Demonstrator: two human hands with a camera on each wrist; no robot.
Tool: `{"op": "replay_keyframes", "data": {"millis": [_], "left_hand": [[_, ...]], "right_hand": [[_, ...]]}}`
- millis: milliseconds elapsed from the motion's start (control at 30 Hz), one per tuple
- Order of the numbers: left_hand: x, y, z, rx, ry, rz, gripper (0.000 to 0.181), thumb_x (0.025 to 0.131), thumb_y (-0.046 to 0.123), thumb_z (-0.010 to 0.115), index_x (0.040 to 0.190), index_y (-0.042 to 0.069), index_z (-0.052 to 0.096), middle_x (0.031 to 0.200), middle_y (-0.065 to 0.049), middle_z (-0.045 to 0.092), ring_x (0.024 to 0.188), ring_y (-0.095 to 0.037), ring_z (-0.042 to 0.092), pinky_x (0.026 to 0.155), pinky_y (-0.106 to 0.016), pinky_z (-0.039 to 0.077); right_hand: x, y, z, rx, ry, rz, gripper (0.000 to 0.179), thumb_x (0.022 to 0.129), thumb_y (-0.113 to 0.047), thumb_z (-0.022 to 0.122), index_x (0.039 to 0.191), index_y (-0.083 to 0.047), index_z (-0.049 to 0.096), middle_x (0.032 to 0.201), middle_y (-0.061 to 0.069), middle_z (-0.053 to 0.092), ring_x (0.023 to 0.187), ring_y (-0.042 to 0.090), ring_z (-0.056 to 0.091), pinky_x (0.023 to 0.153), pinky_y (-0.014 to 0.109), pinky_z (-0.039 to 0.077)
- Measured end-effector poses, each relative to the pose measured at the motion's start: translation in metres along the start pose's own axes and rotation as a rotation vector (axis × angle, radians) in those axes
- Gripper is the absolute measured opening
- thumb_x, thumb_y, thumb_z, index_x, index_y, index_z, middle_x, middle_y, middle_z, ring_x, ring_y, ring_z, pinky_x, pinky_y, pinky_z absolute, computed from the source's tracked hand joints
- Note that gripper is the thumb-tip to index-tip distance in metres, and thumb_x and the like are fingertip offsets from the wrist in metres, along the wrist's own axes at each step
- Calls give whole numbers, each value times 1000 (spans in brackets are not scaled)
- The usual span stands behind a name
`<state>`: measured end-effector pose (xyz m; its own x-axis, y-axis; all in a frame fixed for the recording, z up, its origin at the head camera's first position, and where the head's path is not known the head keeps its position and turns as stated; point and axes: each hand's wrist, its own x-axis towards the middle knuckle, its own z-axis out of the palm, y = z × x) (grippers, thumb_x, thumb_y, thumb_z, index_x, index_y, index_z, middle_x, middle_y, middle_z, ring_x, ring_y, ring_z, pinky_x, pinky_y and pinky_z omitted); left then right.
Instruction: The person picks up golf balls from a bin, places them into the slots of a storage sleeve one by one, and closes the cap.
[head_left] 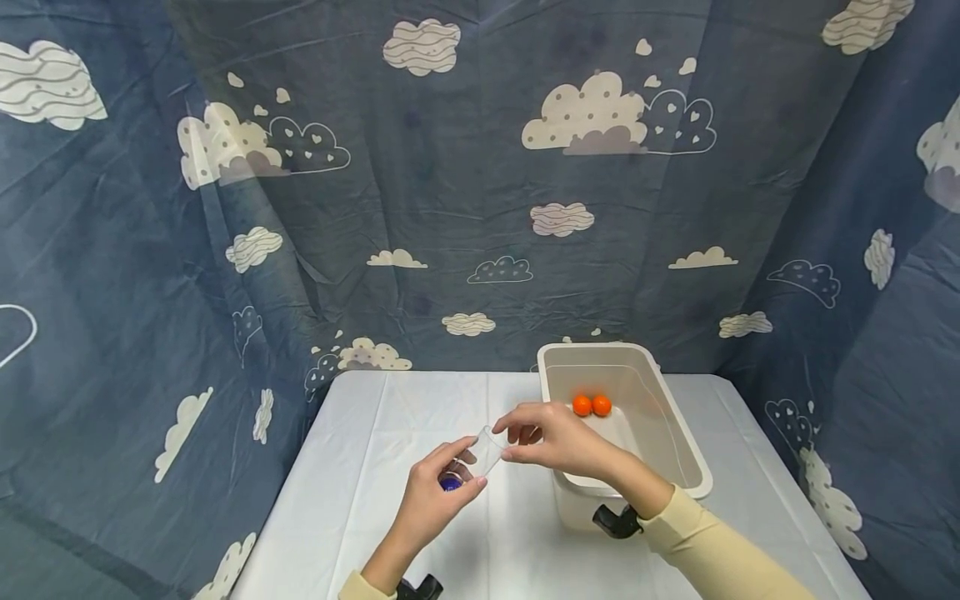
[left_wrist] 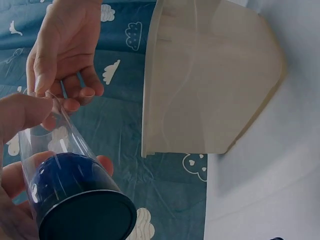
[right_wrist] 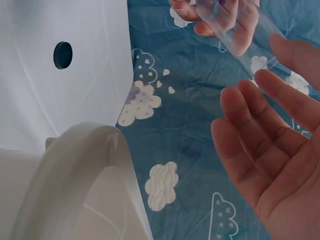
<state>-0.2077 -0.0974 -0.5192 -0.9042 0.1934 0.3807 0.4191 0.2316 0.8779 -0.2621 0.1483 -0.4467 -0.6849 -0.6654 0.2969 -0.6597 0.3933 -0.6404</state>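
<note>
A clear plastic tube (head_left: pixel 487 452) is held between both hands at a tilt. My left hand (head_left: pixel 438 492) grips it around its lower part, the thumb lying along the wall in the left wrist view. Inside the tube sits a rounded blue ball (left_wrist: pixel 67 172), just above the dark end cap (left_wrist: pixel 90 217). My right hand (head_left: pixel 558 437) pinches the other end of the tube between thumb and forefinger. Its remaining fingers (right_wrist: pixel 250 130) are bent loosely beside the tube, apart from it.
A beige plastic bin (head_left: pixel 551 367) stands right of the hands, with two orange balls (head_left: pixel 592 406) in it. A dark round disc (right_wrist: pixel 63 55) shows against the white tabletop. The white-covered table (head_left: pixel 360 433) backs onto a cloud-print curtain (head_left: pixel 450 167).
</note>
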Motion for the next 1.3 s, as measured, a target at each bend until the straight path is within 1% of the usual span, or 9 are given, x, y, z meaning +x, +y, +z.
{"op": "replay_keyframes", "data": {"millis": [167,267,400,533,667,800,900,1067,1300], "left_hand": [[1,0,-1,9,6,-39,56,83,23,85,134,26,64,108,-2,67,85,-16,67,70,-28,58],[0,1,0,5,30,-53,57,82,18,86,134,27,64,107,-3,68,88,-21,69,74,-33,59],[-2,6,2,-12,67,-65,58,81,9,85,135,17,64,106,-3,69,93,-28,69,80,-44,58],[-4,21,1,-10,87,-63,57,81,6,84,134,11,64,107,-7,69,95,-30,69,83,-48,57],[-6,31,-3,-27,92,-60,56,82,5,83,134,12,65,107,-8,69,96,-34,68,83,-45,57],[-8,33,-5,-57,94,-75,56,82,4,83,134,12,64,108,-10,69,98,-38,68,83,-43,58],[-8,31,-3,-75,93,-85,57,82,3,83,135,11,63,109,-13,69,99,-39,67,83,-48,57],[-6,30,-2,-100,90,-87,56,83,3,82,135,10,63,112,-17,68,101,-41,67,85,-57,54],[-5,28,-3,-93,103,-82,57,82,2,82,135,11,63,109,-7,69,99,-40,67,84,-52,56]], "right_hand": [[1,0,-4,8,-7,-9,31,90,-33,78,117,-20,71,90,-11,66,81,9,64,76,34,58],[1,1,-10,16,1,-12,30,91,-32,77,118,-22,71,93,-11,67,83,10,65,77,33,58],[2,5,-23,7,38,-8,29,91,-30,77,118,-23,70,98,-11,69,85,11,66,76,31,58],[5,15,-40,14,76,36,26,91,-28,77,117,-24,71,103,-11,69,88,13,67,77,33,58],[10,36,-57,13,124,111,24,92,-27,76,116,-23,72,106,-9,70,92,16,67,80,37,58],[12,64,-70,-22,157,172,25,93,-22,75,117,-15,73,111,1,71,93,21,67,82,39,57],[12,88,-76,-49,158,220,25,93,-18,75,117,-11,73,115,10,71,95,24,67,83,41,56],[10,119,-81,-61,138,313,25,93,-19,74,115,-9,74,116,13,71,98,27,65,86,42,54],[7,147,-79,-32,134,390,29,92,-20,74,117,-4,72,114,16,70,100,33,64,89,45,53]]}}
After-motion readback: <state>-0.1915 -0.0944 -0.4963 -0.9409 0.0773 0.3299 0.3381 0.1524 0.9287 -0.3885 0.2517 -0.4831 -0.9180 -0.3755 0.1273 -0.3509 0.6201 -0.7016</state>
